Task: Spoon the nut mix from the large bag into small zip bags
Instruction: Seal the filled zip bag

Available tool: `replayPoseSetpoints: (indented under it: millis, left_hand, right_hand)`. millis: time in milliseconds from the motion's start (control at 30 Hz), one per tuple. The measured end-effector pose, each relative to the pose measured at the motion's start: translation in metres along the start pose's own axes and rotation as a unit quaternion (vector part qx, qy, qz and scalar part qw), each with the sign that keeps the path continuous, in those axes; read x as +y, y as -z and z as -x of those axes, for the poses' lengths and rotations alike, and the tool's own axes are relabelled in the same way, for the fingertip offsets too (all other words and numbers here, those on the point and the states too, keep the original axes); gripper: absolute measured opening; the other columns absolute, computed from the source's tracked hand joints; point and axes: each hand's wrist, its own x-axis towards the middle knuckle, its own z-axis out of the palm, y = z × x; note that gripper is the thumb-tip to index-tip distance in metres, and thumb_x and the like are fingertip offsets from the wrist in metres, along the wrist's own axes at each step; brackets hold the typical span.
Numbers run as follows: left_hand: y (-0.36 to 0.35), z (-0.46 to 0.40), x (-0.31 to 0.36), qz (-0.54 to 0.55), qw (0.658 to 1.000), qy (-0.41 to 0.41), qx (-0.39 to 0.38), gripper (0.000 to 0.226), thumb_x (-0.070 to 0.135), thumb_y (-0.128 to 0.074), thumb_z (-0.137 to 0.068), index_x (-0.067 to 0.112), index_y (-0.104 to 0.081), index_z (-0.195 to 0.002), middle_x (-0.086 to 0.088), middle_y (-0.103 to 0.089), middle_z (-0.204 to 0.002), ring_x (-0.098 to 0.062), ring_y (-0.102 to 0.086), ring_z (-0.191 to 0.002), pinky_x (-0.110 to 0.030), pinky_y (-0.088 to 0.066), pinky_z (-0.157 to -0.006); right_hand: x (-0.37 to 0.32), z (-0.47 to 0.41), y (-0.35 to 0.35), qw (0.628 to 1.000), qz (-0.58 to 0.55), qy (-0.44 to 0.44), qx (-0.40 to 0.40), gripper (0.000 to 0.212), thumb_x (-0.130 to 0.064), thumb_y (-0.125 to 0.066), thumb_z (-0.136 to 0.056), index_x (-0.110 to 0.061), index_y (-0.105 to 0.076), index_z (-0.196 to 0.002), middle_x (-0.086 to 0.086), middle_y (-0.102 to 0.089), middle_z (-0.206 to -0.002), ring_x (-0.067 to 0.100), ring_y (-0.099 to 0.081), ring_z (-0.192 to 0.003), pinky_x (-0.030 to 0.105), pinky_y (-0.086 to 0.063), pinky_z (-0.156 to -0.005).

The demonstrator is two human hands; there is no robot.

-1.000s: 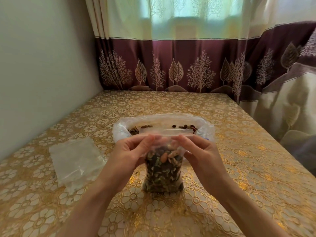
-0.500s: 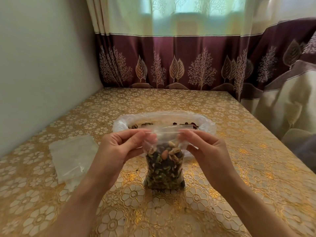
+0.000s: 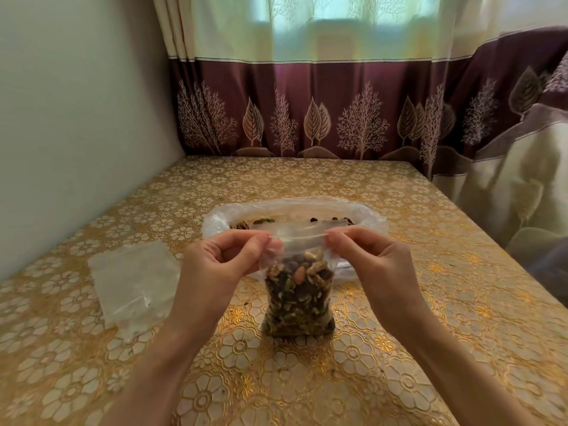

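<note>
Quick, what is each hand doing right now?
Left hand: pinching the top left edge of the small clear plastic zip bag of nut mix.
Right hand: pinching the same bag's top right edge.

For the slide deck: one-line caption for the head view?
Both hands pinch the top of a nut-filled zip bag standing before the large bag.

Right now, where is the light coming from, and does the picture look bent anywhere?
Head view: daylight glows through the curtain behind; gold tablecloth glints; wide lens bows the wall and table edges; small zip bag stays sharp.
</note>
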Motion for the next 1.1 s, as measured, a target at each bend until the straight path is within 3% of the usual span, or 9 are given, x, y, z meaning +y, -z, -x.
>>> replayPoseSetpoints:
  millis: [233, 367, 533, 633, 733, 867, 1100]
  left_hand:
    - [-0.0011, -0.0014, 0.0015, -0.039, 0.999, -0.026, -0.017, 0.026, 0.026, -0.072, -0.063, 0.007, -0.071, -0.081, -0.007, -0.073, -0.074, -0.017, -0.07, -0.071, -0.018, -0.054, -0.065]
    - [-0.0013, -0.0015, 0.0011, -0.039, 0.998, -0.039, -0.02, 0.018, 0.021, -0.068, -0.069, 0.006, -0.069, -0.081, -0.007, -0.073, -0.074, -0.017, -0.071, -0.073, -0.017, -0.053, -0.067]
    - [-0.0041, -0.0021, 0.0003, -0.076, 0.996, -0.038, -0.038, 0.017, 0.024, -0.061, -0.074, 0.009, -0.065, -0.081, -0.006, -0.072, -0.076, -0.015, -0.069, -0.073, -0.017, -0.052, -0.068]
    - [-0.0045, -0.0032, 0.0001, -0.09, 0.994, -0.045, -0.052, 0.007, 0.012, -0.059, -0.082, 0.011, -0.066, -0.083, -0.004, -0.072, -0.077, -0.012, -0.069, -0.074, -0.015, -0.051, -0.069]
    - [-0.0032, -0.0033, 0.0009, -0.106, 0.991, -0.055, -0.059, 0.016, 0.004, -0.057, -0.084, 0.015, -0.069, -0.084, -0.002, -0.073, -0.079, -0.011, -0.068, -0.075, -0.014, -0.052, -0.069]
    - [-0.0045, -0.0032, 0.0023, -0.098, 0.993, -0.048, -0.047, 0.008, 0.017, -0.065, -0.075, 0.017, -0.07, -0.081, 0.001, -0.073, -0.078, -0.009, -0.068, -0.075, -0.014, -0.052, -0.068]
    - [-0.0076, -0.0024, 0.0029, -0.107, 0.992, -0.057, -0.033, 0.017, 0.027, -0.068, -0.066, 0.016, -0.07, -0.077, 0.001, -0.072, -0.076, -0.01, -0.069, -0.072, -0.014, -0.052, -0.066]
  right_hand:
    - [-0.0004, -0.0028, 0.0037, 1.0, 0.008, 0.001, -0.03, 0.014, -0.035, -0.07, -0.064, -0.022, -0.074, -0.069, -0.003, -0.07, -0.071, 0.008, -0.064, -0.07, 0.014, -0.05, -0.067]
    - [-0.0016, -0.0035, 0.0024, 1.0, 0.007, 0.011, -0.026, 0.011, -0.032, -0.07, -0.065, -0.022, -0.074, -0.068, -0.004, -0.068, -0.069, 0.008, -0.062, -0.069, 0.015, -0.049, -0.067]
    - [-0.0035, -0.0028, 0.0001, 0.998, 0.03, 0.01, -0.048, 0.014, -0.032, -0.065, -0.069, -0.018, -0.069, -0.072, 0.001, -0.064, -0.073, 0.015, -0.058, -0.073, 0.028, -0.047, -0.07]
    - [-0.005, -0.0024, -0.001, 0.997, 0.044, 0.017, -0.067, 0.012, -0.028, -0.063, -0.074, -0.018, -0.068, -0.076, 0.004, -0.065, -0.075, 0.018, -0.059, -0.074, 0.032, -0.047, -0.072]
    - [-0.0053, -0.003, 0.0001, 0.995, 0.067, 0.028, -0.075, 0.014, -0.013, -0.061, -0.083, -0.023, -0.071, -0.078, 0.009, -0.069, -0.08, 0.033, -0.06, -0.077, 0.039, -0.046, -0.072]
    - [-0.0077, -0.0031, 0.0011, 0.994, 0.065, 0.027, -0.084, 0.01, -0.028, -0.063, -0.073, -0.024, -0.072, -0.077, 0.002, -0.07, -0.077, 0.019, -0.06, -0.073, 0.024, -0.047, -0.065]
    - [-0.0066, -0.0042, 0.0007, 0.995, 0.057, 0.027, -0.074, 0.015, -0.032, -0.064, -0.068, -0.019, -0.069, -0.075, -0.006, -0.067, -0.07, 0.007, -0.06, -0.068, 0.017, -0.047, -0.063]
